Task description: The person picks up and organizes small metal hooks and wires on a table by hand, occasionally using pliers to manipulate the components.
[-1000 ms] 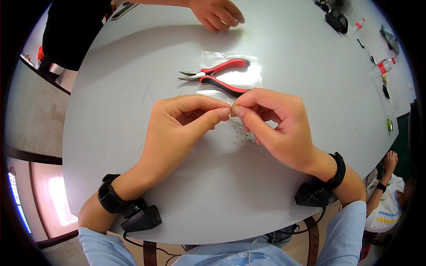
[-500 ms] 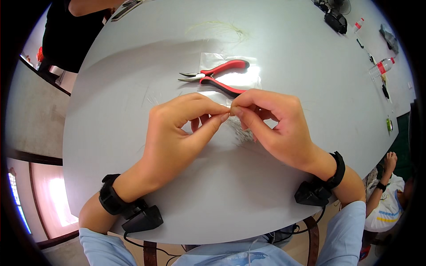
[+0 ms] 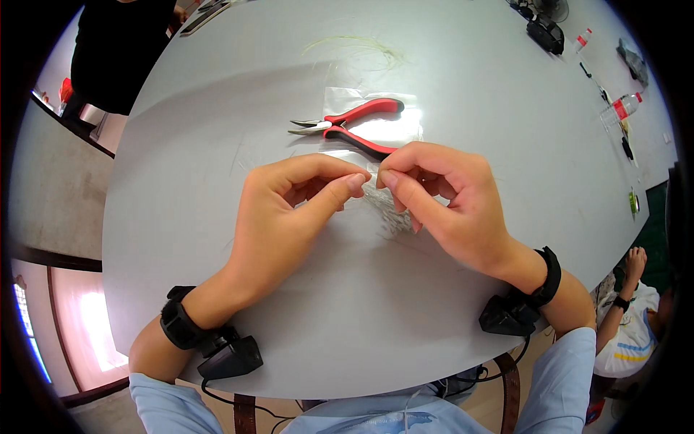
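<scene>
Hands (image 3: 372,206) pinching something tiny, perhaps wire, fingertips meeting, red-handled pliers (image 3: 347,129) just beyond on clear bag (image 3: 405,130), bottles (image 3: 620,108) far right.

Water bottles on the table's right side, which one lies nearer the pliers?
The clear water bottle with the red label band lies nearer the red-handled pliers; the smaller bottle sits farther up.

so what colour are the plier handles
Red with black, on the pliers; head view.

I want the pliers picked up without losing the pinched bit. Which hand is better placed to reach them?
Right, probably. The right hand sits just below the red-handled pliers, its knuckles almost at the handle ends; the left hand lies farther off. Both pinch something too small to identify.
</scene>
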Motion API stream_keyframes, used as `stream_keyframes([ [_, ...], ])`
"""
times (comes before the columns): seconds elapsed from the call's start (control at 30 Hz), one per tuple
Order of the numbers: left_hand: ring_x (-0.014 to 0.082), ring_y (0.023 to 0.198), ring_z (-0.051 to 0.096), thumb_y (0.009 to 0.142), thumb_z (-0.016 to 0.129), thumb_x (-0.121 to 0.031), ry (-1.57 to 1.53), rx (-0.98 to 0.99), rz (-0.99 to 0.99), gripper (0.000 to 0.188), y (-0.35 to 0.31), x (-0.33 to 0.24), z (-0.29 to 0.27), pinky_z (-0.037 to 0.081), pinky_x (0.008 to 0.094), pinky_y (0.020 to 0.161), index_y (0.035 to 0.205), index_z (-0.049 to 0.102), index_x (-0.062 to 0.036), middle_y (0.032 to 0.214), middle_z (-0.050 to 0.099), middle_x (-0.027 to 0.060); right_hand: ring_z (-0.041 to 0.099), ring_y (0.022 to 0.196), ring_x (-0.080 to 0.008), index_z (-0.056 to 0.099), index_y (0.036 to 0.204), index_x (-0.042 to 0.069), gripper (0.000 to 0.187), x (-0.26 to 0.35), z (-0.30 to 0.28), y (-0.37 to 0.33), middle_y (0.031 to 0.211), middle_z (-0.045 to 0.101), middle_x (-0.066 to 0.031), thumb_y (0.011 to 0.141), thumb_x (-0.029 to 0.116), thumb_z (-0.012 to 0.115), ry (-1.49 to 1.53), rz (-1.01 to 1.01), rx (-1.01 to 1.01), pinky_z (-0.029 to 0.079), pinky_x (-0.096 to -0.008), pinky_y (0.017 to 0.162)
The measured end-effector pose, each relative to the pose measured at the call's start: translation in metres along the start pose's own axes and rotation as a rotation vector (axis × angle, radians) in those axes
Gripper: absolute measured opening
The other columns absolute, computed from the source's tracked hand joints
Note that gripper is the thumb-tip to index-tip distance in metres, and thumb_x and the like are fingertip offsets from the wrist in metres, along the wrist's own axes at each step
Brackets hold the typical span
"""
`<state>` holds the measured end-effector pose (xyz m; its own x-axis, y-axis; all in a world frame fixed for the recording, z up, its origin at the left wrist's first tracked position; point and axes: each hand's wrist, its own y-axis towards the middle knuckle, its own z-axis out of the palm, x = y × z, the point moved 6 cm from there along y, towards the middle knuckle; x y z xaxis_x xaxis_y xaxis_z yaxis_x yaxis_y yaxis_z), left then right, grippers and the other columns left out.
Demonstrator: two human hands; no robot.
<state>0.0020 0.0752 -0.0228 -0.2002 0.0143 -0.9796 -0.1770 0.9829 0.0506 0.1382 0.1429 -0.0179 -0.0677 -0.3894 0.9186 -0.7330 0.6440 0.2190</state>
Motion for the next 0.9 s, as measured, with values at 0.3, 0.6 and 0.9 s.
stream_keyframes([
  [0.3,0.0076,0.074,0.058,0.085,0.062,-0.008,-0.077,0.003,-0.01,0.013,0.0005,0.0014,-0.0006,0.045,0.0203,0.065,0.091,0.067,0.0014,0.08,0.065,0.004,0.054,0.062,-0.0057,0.06,0.085,-0.003,0.009,-0.0006,0.0012,0.0001,0.079,0.059,-0.0024,0.085,-0.001,0.051,-0.012,0.001,0.001,0.044,-0.0179,0.047],
  [0.6,0.0073,0.075,0.058,0.085,0.061,-0.007,-0.068,0.011,-0.009,0.013,0.0006,0.001,-0.0002,0.045,0.0198,0.065,0.092,0.067,0.0012,0.081,0.066,0.0042,0.055,0.062,-0.0059,0.06,0.085,-0.003,0.009,-0.0009,0.0017,-0.0003,0.078,0.059,-0.0024,0.085,-0.001,0.051,-0.027,-0.004,-0.002,0.044,-0.018,0.046],
  [0.9,0.0074,0.074,0.058,0.085,0.062,-0.007,-0.06,0.006,-0.012,0.012,0.0007,0.0016,0.0004,0.045,0.0198,0.065,0.091,0.067,0.0014,0.081,0.066,0.0041,0.055,0.062,-0.0058,0.061,0.085,-0.002,0.01,-0.0014,0.0009,-0.0007,0.079,0.06,-0.0022,0.084,-0.001,0.051,-0.028,-0.009,-0.012,0.044,-0.018,0.046],
])
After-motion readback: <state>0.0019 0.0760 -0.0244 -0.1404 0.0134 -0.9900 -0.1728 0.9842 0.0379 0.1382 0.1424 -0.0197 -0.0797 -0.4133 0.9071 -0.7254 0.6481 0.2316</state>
